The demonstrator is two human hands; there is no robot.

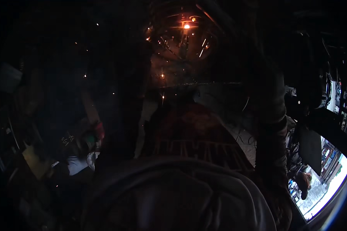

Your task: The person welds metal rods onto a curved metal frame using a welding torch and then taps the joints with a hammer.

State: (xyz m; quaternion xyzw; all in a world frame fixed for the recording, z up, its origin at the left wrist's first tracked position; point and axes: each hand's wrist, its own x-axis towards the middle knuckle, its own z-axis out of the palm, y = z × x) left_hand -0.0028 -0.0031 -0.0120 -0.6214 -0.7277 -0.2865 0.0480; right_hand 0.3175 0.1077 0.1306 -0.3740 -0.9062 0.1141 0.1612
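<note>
A small orange-white glow burns at the top middle, and sparks fly out from it. Around it a rounded metal piece is dimly lit, its kind too dark to make out. On the right, my right sleeve runs up from the lower edge into the dark towards the glow. My right hand is lost in the blackness, so its fingers and anything in them do not show. Nothing of my left hand can be made out on the dark left side. A dim slanting bar lies just right of the glow.
A dark red patterned cloth and grey clothing fill the lower middle. Thin cables lie on the ground to the right. At lower left are a pale object and a yellowish one. Bright daylight shows at far right.
</note>
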